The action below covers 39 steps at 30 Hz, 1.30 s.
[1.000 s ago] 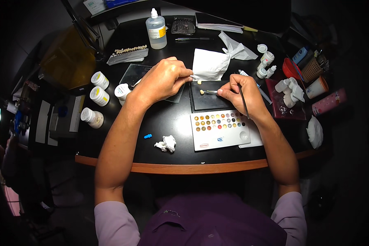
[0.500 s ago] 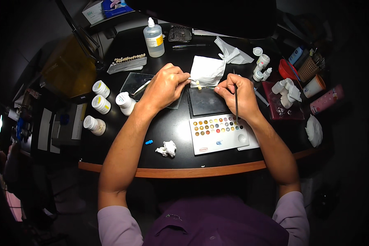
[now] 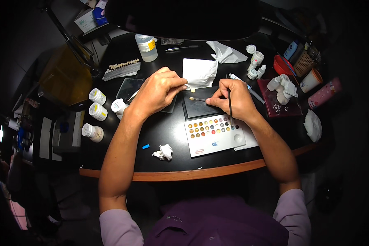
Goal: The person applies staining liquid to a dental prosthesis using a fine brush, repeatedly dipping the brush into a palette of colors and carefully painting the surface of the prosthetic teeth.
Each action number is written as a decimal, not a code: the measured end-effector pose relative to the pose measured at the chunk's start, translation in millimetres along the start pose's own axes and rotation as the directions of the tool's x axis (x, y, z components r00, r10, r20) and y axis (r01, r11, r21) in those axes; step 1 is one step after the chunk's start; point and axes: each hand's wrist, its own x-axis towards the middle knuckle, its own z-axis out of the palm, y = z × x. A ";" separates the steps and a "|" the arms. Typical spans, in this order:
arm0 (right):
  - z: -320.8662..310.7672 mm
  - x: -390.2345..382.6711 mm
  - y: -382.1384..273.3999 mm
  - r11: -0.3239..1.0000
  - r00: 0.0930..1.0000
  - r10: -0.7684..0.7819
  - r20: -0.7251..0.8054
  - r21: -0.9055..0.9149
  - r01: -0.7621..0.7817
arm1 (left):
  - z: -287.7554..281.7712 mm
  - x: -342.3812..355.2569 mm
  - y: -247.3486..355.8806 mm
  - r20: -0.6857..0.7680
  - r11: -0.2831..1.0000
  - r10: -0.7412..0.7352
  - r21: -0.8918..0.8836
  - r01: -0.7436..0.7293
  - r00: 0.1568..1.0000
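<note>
My left hand [image 3: 160, 92] is closed in a pinch, and a small cream tooth crown [image 3: 192, 90] sits just past its fingertips. What links the crown to the fingers is mostly hidden. Opposite it, my right hand [image 3: 235, 98] grips a fine brush [image 3: 199, 99], its pale tip pointing left, just below the crown and apart from it. A dark thin stick [image 3: 231, 110] also runs down from the right hand's fingers; I cannot tell if it is a second tool. Beneath both hands lies a dark slab [image 3: 201, 110], with a white palette [image 3: 209, 145] of several coloured wells nearer me.
A folded white tissue [image 3: 199, 73] lies beyond the slab. White jars [image 3: 97, 111] stand at left, a clear bottle [image 3: 146, 48] behind. A crumpled tissue [image 3: 164, 152] and blue cap [image 3: 146, 146] lie near the wooden edge [image 3: 180, 175]. Small bottles [image 3: 255, 65] stand far right.
The brush tip has drawn down and away from the crown, over the slab. The view has shifted slightly. Both hands keep their grips.
</note>
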 end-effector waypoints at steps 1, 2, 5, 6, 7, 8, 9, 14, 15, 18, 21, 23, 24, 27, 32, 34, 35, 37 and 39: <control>-2.0 -0.3 -0.7 1.000 1.000 0.001 -0.008 -0.003 -0.001 | -0.1 1.2 1.3 0.006 1.000 0.013 -0.012 -0.013 1.000; -3.0 -1.5 -3.2 1.000 1.000 0.007 0.002 -0.024 -0.007 | 0.3 1.7 2.2 0.007 0.999 0.024 -0.029 -0.024 1.000; -3.3 -8.2 -9.9 0.995 0.998 -0.053 -0.021 -0.082 0.051 | -2.1 -1.5 10.0 0.017 0.998 0.040 -0.052 -0.039 0.999; -3.1 -10.6 -14.5 0.997 0.997 -0.026 -0.076 -0.068 0.021 | -2.0 -3.5 10.4 0.026 0.995 0.075 -0.063 -0.073 0.997; -4.4 -13.3 -21.7 0.999 0.992 -0.002 -0.125 -0.051 -0.005 | -3.2 -4.5 13.8 0.018 0.996 0.070 -0.064 -0.069 0.997; -12.5 -18.5 -33.1 0.999 0.995 0.047 -0.090 -0.018 -0.049 | -5.1 -5.8 17.2 0.026 0.993 0.098 -0.064 -0.097 0.995; -15.1 -21.3 -16.1 0.998 0.995 -0.053 -0.087 0.031 0.056 | -5.4 -8.0 19.4 0.035 0.990 0.125 -0.063 -0.123 0.992; -27.5 -48.5 -40.4 0.981 0.991 -0.081 -0.104 0.168 0.098 | -3.0 -14.6 26.2 -0.011 0.983 0.175 -0.048 -0.175 0.984; -26.3 -54.7 -42.3 0.969 0.981 -0.116 -0.154 0.198 0.145 | -2.5 -15.7 27.4 -0.011 0.984 0.170 -0.058 -0.170 0.985; -27.4 -77.2 -53.8 0.953 0.984 0.019 -0.175 0.301 0.035 | 0.4 -15.2 29.3 -0.056 0.976 0.210 -0.041 -0.213 0.976; -21.1 -90.7 -44.2 0.965 0.978 0.025 -0.208 0.260 0.031 | -0.3 -18.2 30.9 -0.056 0.976 0.214 -0.016 -0.215 0.975; -24.2 -110.8 -40.8 0.978 0.965 0.018 -0.263 0.203 0.037 | 3.9 -13.4 33.1 -0.062 0.969 0.245 -0.019 -0.246 0.968; -24.8 -120.8 -41.4 0.966 0.959 0.048 -0.280 0.257 0.027 | 4.6 -12.8 37.1 -0.061 0.968 0.248 -0.025 -0.250 0.967; -16.4 -134.9 -47.3 0.954 0.932 0.144 -0.332 0.296 -0.042 | 6.8 -12.6 39.3 -0.057 0.965 0.257 -0.031 -0.259 0.965; -11.7 -155.0 -27.7 0.978 0.922 0.099 -0.374 0.207 -0.021 | 8.1 -14.7 43.4 -0.046 0.967 0.251 -0.035 -0.253 0.967; -9.8 -155.1 -27.0 0.991 0.915 0.064 -0.398 0.136 -0.010 | 9.2 -14.6 44.3 -0.046 0.967 0.248 -0.044 -0.250 0.968; -8.1 -154.9 -27.2 0.991 0.915 0.067 -0.398 0.136 -0.013 | 9.7 -14.8 44.5 -0.043 0.968 0.246 -0.046 -0.248 0.968; -6.9 -154.7 -27.5 0.990 0.914 0.127 -0.386 0.112 -0.090 | 10.5 -15.9 45.1 -0.036 0.969 0.239 -0.051 -0.241 0.970; -7.5 -155.6 -25.2 0.991 0.912 0.126 -0.391 0.086 -0.101 | 11.0 -15.8 44.9 -0.042 0.968 0.245 -0.042 -0.247 0.968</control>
